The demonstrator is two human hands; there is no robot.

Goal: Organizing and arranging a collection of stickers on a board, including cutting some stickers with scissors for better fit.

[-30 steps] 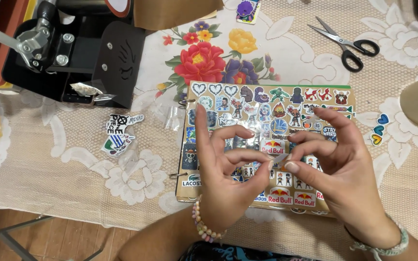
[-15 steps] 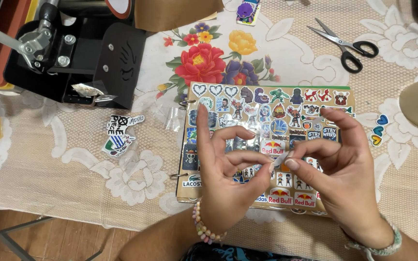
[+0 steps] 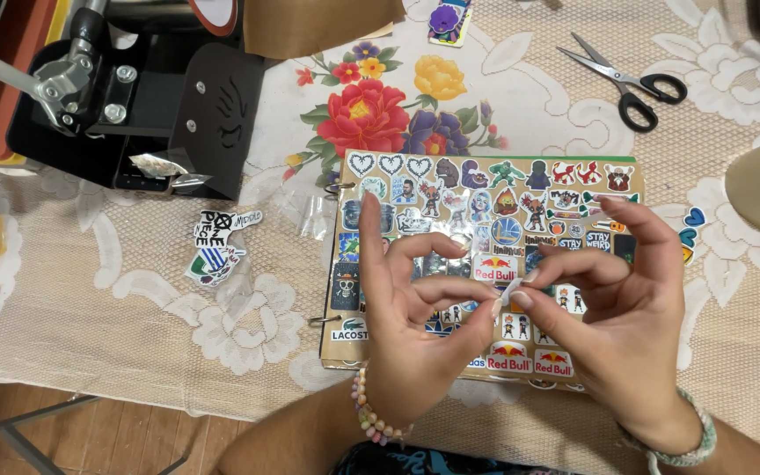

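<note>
Tabletop (image 3: 90, 308) under lace cloth. Sticker-covered board (image 3: 485, 211) lies directly beneath the fingers. Left hand (image 3: 415, 330) and right hand (image 3: 617, 317) meet fingertip to fingertip, pinched shut on a small white sticker (image 3: 509, 297). Scissors (image 3: 626, 79) well beyond.

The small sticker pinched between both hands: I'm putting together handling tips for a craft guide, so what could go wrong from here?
1. The small sticker is held only by fingertips of the left hand and right hand; it could crease, tear or stick to a finger.
2. It hangs right above the crowded sticker board, so if dropped it may land on other stickers or get lost among them.
</note>
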